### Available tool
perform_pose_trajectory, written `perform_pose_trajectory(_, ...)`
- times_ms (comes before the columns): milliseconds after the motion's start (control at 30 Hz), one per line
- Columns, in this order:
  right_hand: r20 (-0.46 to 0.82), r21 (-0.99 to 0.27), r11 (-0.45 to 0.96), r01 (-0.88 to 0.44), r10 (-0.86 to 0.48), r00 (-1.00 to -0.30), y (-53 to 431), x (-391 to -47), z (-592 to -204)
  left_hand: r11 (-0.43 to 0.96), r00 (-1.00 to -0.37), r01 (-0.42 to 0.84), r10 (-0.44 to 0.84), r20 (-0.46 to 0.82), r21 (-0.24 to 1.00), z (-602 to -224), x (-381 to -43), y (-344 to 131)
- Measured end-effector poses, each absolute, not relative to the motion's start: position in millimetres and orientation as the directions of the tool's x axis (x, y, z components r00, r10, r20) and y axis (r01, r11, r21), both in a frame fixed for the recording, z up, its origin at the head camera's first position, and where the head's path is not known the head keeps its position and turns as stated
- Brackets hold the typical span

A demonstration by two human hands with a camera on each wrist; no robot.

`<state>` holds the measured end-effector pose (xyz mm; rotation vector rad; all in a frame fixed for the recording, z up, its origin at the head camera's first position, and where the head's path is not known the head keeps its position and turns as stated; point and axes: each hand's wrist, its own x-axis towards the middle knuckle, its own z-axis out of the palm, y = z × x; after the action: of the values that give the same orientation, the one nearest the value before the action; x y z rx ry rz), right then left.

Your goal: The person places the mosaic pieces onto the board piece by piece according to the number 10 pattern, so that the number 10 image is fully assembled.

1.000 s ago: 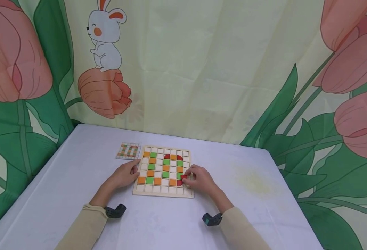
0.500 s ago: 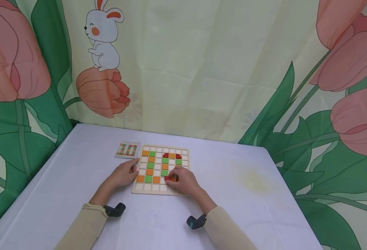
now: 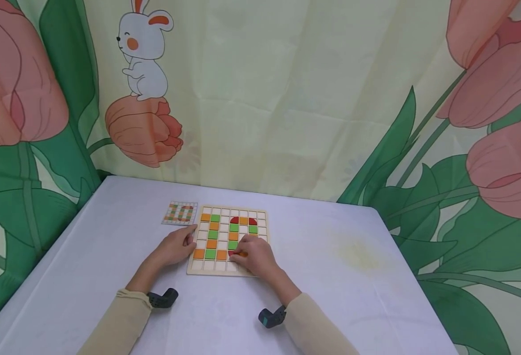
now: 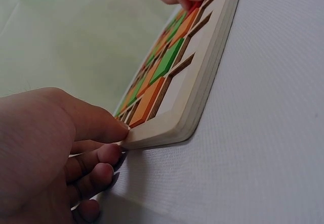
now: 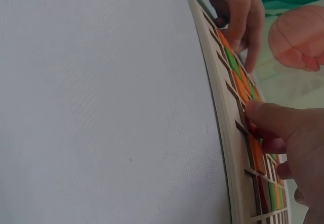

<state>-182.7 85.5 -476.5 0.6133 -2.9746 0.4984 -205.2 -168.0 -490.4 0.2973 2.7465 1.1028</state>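
Note:
A wooden grid board (image 3: 203, 271) lies on the white table, with orange and green square tiles and red rounded-corner pieces set in its cells. At its left edge is my left hand (image 3: 175, 246); in the left wrist view the thumb (image 4: 119, 129) lies on the board's corner and the other fingers curl beside it. My right hand (image 3: 259, 256) is over the lower middle of the grid. Its thumb and fingers pinch a small red piece (image 3: 231, 253) at a cell below a green tile (image 3: 233, 245). Fingers hide most of that piece and the cells right of it.
A small pattern card (image 3: 179, 213) with a coloured grid lies just beyond the left hand, beside the board's upper left corner. A curtain (image 3: 278, 108) printed with tulips and a rabbit hangs behind the table.
My right hand has moved left across the board from its right side, carrying the red piece to the lower middle. The left hand has stayed at the board's left edge.

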Motion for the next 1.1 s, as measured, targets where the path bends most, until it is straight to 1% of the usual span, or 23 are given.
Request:
perform_pose_trajectory(267, 0.086, -0.406, 0.834, -0.373, -0.371, -0.924, 89.0, -181.4, -476.0, 0.716, -0.967, 0.125, 0.242, -0.076, 0.687, -489.3, -205.6, -169.1)
perform_pose_trajectory(467, 0.053, -0.49, 0.81, -0.322, -0.341, -0.939, 90.6, -183.2, -477.3, 0.708, -0.966, 0.125, 0.247, -0.078, 0.695, -489.4, -205.4, -168.9)
perform_pose_trajectory(633, 0.032, -0.548, 0.774, -0.317, -0.36, -0.932, 94.4, -187.6, -476.3, 0.708, -0.969, 0.116, 0.234, -0.076, 0.696, -490.0, -204.1, -171.8)
perform_pose_trajectory(733, 0.039, -0.554, 0.77, -0.315, -0.354, -0.935, 100.3, -189.2, -474.7, 0.708, -0.971, 0.107, 0.225, -0.079, 0.698, -490.3, -202.9, -173.6)
perform_pose_trajectory(967, 0.046, -0.541, 0.797, -0.269, -0.291, -0.956, 119.1, -189.3, -469.0, 0.716, -0.973, 0.094, 0.214, -0.09, 0.692, -491.2, -199.7, -179.1)
perform_pose_trajectory(1100, 0.054, -0.538, 0.814, -0.219, -0.226, -0.973, 132.5, -187.2, -463.4, 0.722, -0.972, 0.111, 0.224, -0.079, 0.683, -486.4, -200.1, -180.0)
